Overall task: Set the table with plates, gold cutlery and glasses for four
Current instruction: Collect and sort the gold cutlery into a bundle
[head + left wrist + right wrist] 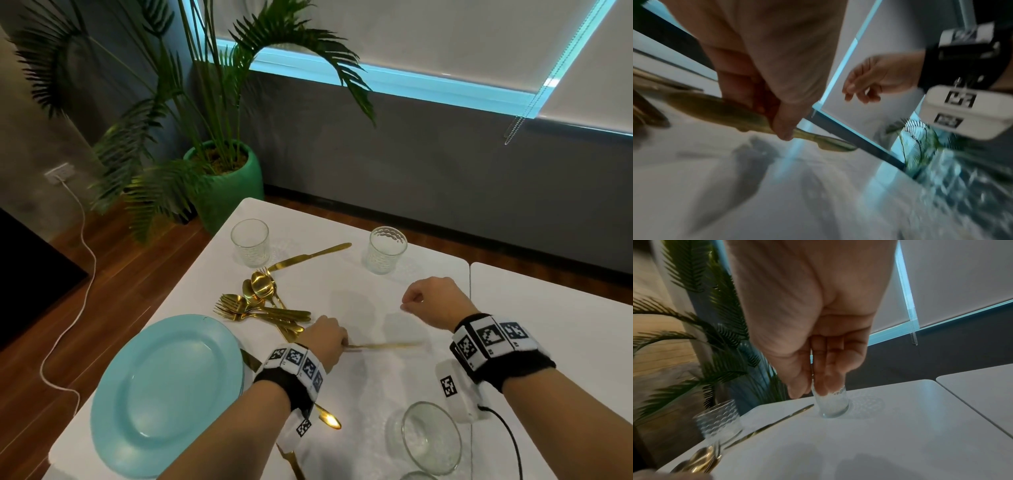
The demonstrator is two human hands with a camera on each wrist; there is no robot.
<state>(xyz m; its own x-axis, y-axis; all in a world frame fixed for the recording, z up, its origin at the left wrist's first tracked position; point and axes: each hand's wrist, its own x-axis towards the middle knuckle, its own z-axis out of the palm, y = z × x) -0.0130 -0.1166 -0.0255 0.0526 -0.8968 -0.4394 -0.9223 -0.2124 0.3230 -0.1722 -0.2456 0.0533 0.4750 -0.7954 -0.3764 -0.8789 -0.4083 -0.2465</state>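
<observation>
My left hand grips the handle of a gold knife just above the white table, blade pointing right and blurred. The left wrist view shows fingers and thumb curled round that knife. My right hand hovers empty with loosely curled fingers, short of the far right glass. A pile of gold cutlery lies left of my left hand. Stacked blue plates sit at the near left. Another glass stands at the far left, with a gold knife beside it.
A third glass stands near the front edge, with a gold spoon and fork under my left forearm. A second white table adjoins on the right. A potted palm stands beyond the far left corner.
</observation>
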